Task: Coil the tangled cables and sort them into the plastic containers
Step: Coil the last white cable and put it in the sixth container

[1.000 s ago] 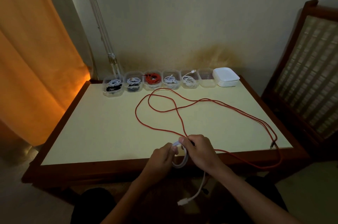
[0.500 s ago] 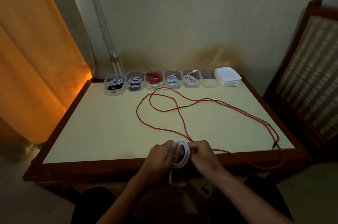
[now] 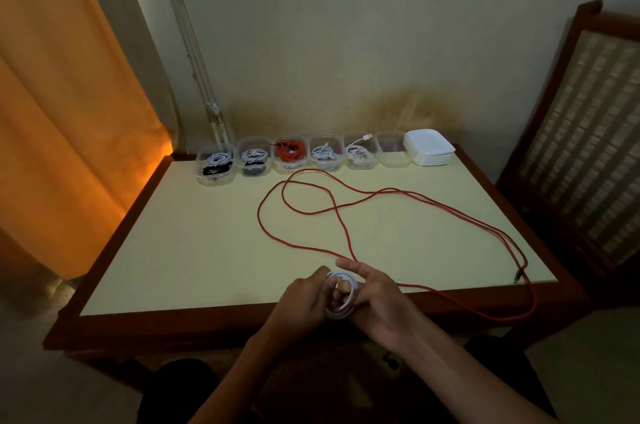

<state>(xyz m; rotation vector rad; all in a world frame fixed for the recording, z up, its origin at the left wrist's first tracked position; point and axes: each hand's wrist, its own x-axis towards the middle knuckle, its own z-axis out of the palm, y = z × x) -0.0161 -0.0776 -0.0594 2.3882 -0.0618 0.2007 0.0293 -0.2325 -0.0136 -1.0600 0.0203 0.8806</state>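
Small white cable (image 3: 341, 297) coiled in hands, loose red cable (image 3: 346, 216) sprawled on table

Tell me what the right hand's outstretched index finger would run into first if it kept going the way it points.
Probably nothing: the right hand points its index finger up-left, clear of the red cable, over bare table. Farther along that line stand the plastic containers, though depth is unclear.

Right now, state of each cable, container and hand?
white cable: coiled, held in both hands
red cable: loose on table, uncoiled
five containers: hold coiled cables
sixth container: empty
left hand: gripping coil
right hand: holding coil, forefinger straight
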